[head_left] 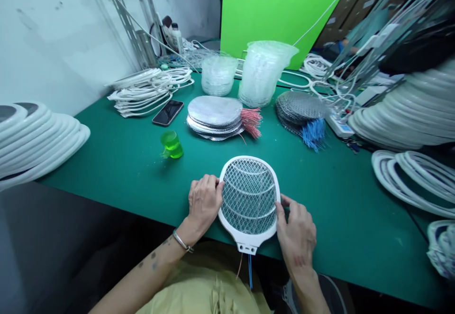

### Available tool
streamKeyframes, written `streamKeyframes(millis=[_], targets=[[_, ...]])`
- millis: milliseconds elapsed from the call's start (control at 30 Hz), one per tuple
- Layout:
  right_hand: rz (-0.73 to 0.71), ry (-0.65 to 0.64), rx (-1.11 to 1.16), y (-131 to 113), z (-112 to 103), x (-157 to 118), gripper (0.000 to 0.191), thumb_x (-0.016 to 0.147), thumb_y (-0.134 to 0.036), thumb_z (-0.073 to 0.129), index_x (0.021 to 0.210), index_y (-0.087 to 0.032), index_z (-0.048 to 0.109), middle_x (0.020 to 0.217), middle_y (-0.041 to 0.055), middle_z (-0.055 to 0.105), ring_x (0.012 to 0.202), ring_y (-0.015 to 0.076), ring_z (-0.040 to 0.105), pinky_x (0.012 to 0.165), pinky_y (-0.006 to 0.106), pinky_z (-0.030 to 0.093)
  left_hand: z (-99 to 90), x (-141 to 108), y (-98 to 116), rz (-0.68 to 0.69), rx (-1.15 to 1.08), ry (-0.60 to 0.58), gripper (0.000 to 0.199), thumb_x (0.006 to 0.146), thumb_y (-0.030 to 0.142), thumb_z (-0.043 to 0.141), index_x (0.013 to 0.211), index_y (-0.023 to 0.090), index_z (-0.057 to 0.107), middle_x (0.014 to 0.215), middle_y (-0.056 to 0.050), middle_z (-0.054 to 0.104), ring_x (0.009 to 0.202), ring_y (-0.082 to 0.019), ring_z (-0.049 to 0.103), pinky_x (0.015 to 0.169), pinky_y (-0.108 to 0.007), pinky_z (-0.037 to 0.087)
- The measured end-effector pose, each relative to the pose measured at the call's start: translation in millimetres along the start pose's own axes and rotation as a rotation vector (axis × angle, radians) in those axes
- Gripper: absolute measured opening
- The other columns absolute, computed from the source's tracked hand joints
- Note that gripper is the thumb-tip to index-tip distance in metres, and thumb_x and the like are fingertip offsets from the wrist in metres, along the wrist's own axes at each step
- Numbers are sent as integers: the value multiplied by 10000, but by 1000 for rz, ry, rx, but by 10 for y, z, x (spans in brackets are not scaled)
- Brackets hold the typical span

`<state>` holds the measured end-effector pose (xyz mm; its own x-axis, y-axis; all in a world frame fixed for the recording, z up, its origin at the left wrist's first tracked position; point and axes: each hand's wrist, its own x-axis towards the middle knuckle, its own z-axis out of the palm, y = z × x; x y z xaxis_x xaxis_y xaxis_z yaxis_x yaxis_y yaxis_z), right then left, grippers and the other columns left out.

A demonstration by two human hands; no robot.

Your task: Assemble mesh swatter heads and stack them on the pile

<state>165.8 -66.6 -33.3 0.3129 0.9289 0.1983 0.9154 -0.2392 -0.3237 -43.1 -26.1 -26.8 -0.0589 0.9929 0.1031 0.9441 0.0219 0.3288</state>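
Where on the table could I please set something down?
Bare patches: between the leftmost white frame stack and the green translucent piece, and right of the right hand, in front of the blue-wired mesh stack. The back is crowded: smartphone, red-wired mesh stack, clear plastic stacks.

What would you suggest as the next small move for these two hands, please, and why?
I would probably squeeze gently around the white frame to check that it sits evenly: the left hand and right hand hold its opposite sides, the mesh lies inside it, and a red wire and blue wires hang below it.
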Motion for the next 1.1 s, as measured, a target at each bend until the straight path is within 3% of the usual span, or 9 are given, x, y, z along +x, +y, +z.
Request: streamKeyframes(millis=[100,200,300,433,867,933,967,1067,1100], targets=[[-259,59,42,7,99,-36,528,990,-260,201,1474,-81,314,1457,190,422,1355,280,384,1048,452,393,106,-46,-81,239,-1,55,391,1006,187,288,1344,122,474,1429,-147,481,1352,-253,402,1097,-426,308],[-423,-76,124,65,180,12,563,992,-217,138,1542,-146,39,1579,125,230,1443,206,222,1129,403,331,120,46,-215,526,-68,-127,495,992,109,200,1475,138,303,1561,-105,285,1462,-188,195,1192,-413,180],[-463,-260,111,179,159,113,737,988,-450,282,1519,-164,-142,1613,119,-6,1467,264,66,1164,477,237,-15,162,-336,629,-121,-346,639,1011,431,304,1533,120,106,1602,-126,73,1481,-230,45,1207,-416,103],[-576,-517,40,262,45,217,1244,715,-790,528,1495,-158,-206,1541,130,-296,1433,356,-138,1158,577,95,-230,257,-385,725,-128,-539,1133,765,756,522,1540,134,-23,1594,-129,-66,1466,-312,-70,1189,-469,-36],[-570,-603,-14,229,19,242,1419,574,-839,602,1484,-130,-223,1554,163,-263,1429,379,-155,1157,576,70,-209,243,-380,705,-160,-580,1235,679,807,572,1541,173,-45,1591,-143,-86,1461,-360,-65,1161,-532,-73],[-579,-587,-33,235,22,254,1430,564,-835,613,1483,-130,-225,1562,171,-239,1431,383,-141,1156,576,83,-350,232,-434,689,-186,-494,1114,724,774,573,1545,223,59,1609,-106,36,1472,-343,8,1182,-510,-15],[-580,-579,-45,233,22,259,1428,565,-837,612,1484,-131,-224,1566,173,-226,1432,383,-136,1156,573,90,-437,237,-485,620,-215,-357,1011,779,739,551,1539,244,104,1608,-85,119,1475,-329,51,1191,-496,28],[-577,-608,-73,213,15,274,1424,569,-842,599,1481,-130,-231,1564,159,-236,1429,375,-150,1160,562,85,-661,342,-739,145,-267,274,827,881,597,555,1514,241,161,1534,-68,337,1457,-347,141,1169,-520,166],[-568,-632,-83,206,12,279,1423,570,-839,599,1479,-131,-235,1559,147,-254,1427,369,-163,1163,555,77,-696,412,-841,2,-269,394,858,851,558,628,1503,224,181,1495,-85,386,1437,-380,181,1137,-545,224]])
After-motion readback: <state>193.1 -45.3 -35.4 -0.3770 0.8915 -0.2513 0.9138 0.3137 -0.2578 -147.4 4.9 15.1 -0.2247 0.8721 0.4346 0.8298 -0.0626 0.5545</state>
